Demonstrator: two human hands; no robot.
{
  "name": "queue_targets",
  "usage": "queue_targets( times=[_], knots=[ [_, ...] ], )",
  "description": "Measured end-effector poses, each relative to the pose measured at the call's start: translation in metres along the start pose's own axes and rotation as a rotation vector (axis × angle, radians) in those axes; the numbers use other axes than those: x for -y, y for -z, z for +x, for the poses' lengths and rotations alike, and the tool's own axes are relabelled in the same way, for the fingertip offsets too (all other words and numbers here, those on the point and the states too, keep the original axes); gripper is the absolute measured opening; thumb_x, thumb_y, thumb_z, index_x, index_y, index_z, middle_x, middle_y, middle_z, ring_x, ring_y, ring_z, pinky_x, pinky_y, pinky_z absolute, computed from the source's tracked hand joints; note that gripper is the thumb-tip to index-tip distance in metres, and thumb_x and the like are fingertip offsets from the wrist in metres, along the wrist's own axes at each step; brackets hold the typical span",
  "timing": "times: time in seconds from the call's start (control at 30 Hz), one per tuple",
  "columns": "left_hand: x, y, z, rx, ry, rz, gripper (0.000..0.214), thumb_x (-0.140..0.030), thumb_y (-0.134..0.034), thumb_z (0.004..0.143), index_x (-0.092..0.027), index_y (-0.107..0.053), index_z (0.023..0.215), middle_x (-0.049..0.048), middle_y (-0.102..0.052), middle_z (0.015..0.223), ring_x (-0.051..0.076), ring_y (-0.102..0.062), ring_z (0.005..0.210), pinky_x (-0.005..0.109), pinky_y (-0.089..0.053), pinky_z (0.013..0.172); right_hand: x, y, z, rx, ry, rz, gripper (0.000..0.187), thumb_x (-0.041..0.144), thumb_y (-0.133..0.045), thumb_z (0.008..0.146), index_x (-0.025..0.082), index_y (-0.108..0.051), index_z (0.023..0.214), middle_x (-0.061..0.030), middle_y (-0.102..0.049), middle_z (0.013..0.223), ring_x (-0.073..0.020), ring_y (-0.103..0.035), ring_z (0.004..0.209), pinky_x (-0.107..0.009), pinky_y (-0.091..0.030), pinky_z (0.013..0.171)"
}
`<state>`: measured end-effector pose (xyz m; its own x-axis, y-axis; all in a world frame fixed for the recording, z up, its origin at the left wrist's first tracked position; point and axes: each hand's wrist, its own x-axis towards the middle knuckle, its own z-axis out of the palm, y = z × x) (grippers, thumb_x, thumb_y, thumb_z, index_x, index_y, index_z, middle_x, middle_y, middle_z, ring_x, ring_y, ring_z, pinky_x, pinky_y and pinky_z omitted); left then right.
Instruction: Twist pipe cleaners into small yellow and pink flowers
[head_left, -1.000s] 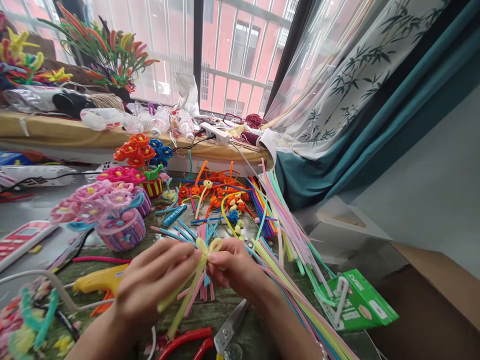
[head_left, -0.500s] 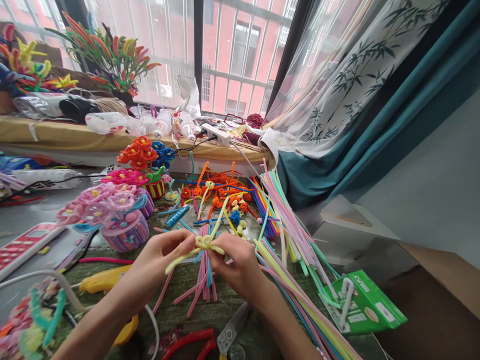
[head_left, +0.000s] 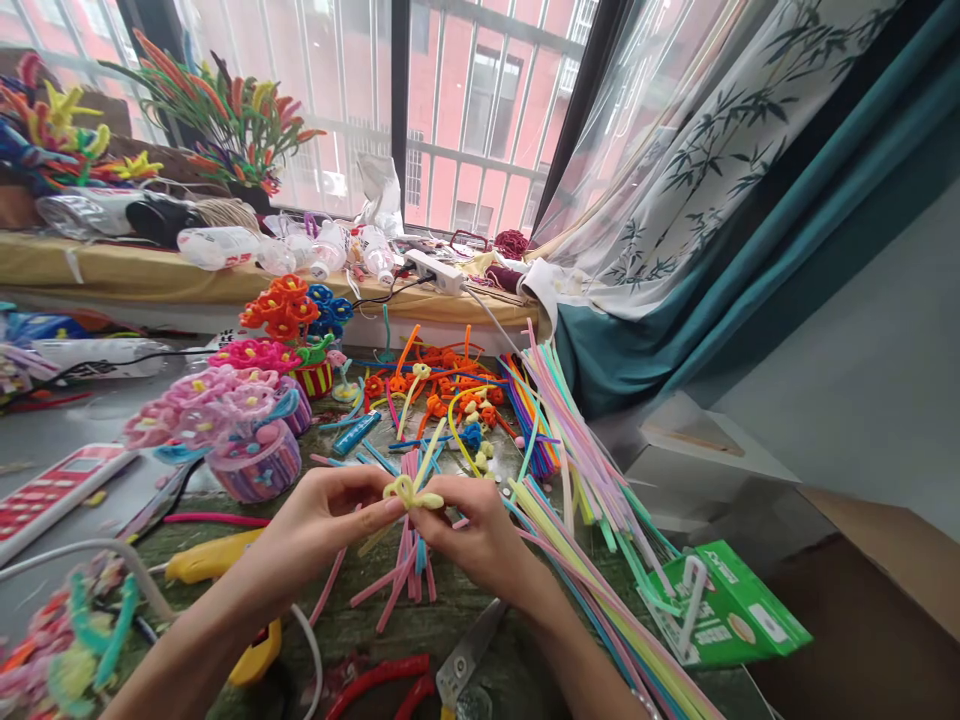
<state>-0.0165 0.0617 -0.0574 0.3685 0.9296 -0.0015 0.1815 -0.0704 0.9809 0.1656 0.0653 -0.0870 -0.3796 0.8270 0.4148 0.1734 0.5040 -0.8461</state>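
On the worktable under the window, I watch from far away through the head camera. The left hand (head_left: pixel 322 530) and the right hand (head_left: pixel 480 535) work close together in the middle of the view. Their fingers are closed in a pinch on a small knot of pale yellow pipe cleaner (head_left: pixel 409 492), which they hold in the air just above the table. One second ago this piece showed two open loops, but now it is a tight, small shape with short loops at the sides, and the hands stand nearer to each other.

Below the hands lies a bunch of pink pipe cleaners (head_left: pixel 405 575). Near the left hand are a yellow hot glue gun (head_left: pixel 214 545) and a pink flower basket made of chenille (head_left: pixel 255 462). Near the right hand are steel scissors (head_left: pixel 466 650), long pastel pipe cleaners (head_left: pixel 592 470) and a green cardboard package (head_left: pixel 731 610). Small orange flowers (head_left: pixel 435 400) lie farther on the dark wooden table (head_left: pixel 465 600).

Behind them, a yellow-covered window ledge (head_left: pixel 127 275) holds plastic bottles (head_left: pixel 217 247) and a white power strip (head_left: pixel 433 271). A white curtain with bamboo print (head_left: pixel 697 130) and a teal curtain (head_left: pixel 600 365) hang at the right.
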Motion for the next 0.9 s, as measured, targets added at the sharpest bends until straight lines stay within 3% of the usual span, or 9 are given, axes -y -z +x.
queue_targets(
  times=[0.1,0.23,0.43,0.53,0.7,0.9],
  knots=[
    [0.002,0.0,-0.001,-0.001,-0.01,-0.058,0.024,-0.039,-0.069,0.078,-0.016,-0.072,0.084,0.0059,-0.07,0.082,0.024,-0.063,0.084,0.031,-0.05,0.078,0.001,-0.002,-0.001,-0.005,-0.107,0.175,0.028,0.026,-0.057,0.082,0.016,-0.052,0.056,0.0037,-0.046,0.056,-0.0091,-0.041,0.053,-0.022,-0.032,0.051],
    [0.005,-0.002,-0.002,-0.031,-0.074,-0.127,0.016,-0.032,-0.072,0.076,-0.016,-0.073,0.079,0.0042,-0.069,0.076,0.02,-0.062,0.074,0.028,-0.05,0.07,0.0,-0.006,-0.002,0.02,-0.229,0.519,0.024,0.031,-0.061,0.08,0.014,-0.061,0.063,0.0024,-0.053,0.053,-0.0082,-0.044,0.046,-0.021,-0.034,0.046],
    [0.005,-0.004,-0.003,-0.13,-0.239,-0.128,0.009,-0.026,-0.075,0.072,-0.017,-0.072,0.071,0.0017,-0.064,0.069,0.016,-0.059,0.067,0.024,-0.049,0.064,-0.005,-0.018,-0.001,0.043,-0.324,0.869,0.029,0.035,-0.065,0.076,0.014,-0.061,0.057,0.0029,-0.052,0.046,-0.0053,-0.037,0.035,-0.02,-0.026,0.036],
    [0.006,-0.003,-0.002,-0.118,-0.208,-0.113,0.014,-0.029,-0.074,0.073,-0.016,-0.07,0.071,0.0018,-0.064,0.07,0.017,-0.059,0.067,0.025,-0.049,0.064,-0.004,-0.015,0.0,0.086,-0.312,0.864,0.027,0.035,-0.066,0.077,0.013,-0.061,0.061,0.0029,-0.053,0.049,-0.0061,-0.042,0.038,-0.02,-0.031,0.04],
    [0.008,0.003,0.0,-0.034,-0.055,0.048,0.026,-0.04,-0.068,0.078,-0.015,-0.067,0.075,0.0006,-0.061,0.069,0.015,-0.055,0.066,0.022,-0.044,0.06,-0.002,0.005,0.003,0.117,-0.293,0.664,0.032,0.041,-0.06,0.084,0.013,-0.063,0.07,0.0012,-0.058,0.06,-0.0097,-0.054,0.054,-0.021,-0.043,0.053],
    [0.003,0.001,0.001,0.01,0.004,0.016,0.029,-0.042,-0.072,0.074,-0.014,-0.065,0.068,-0.0039,-0.051,0.059,0.009,-0.042,0.055,0.017,-0.032,0.049,-0.002,0.004,0.003,0.107,-0.366,0.654,0.03,0.041,-0.073,0.074,0.013,-0.064,0.078,0.0022,-0.059,0.064,-0.0095,-0.054,0.057,-0.021,-0.044,0.056]
  ],
)
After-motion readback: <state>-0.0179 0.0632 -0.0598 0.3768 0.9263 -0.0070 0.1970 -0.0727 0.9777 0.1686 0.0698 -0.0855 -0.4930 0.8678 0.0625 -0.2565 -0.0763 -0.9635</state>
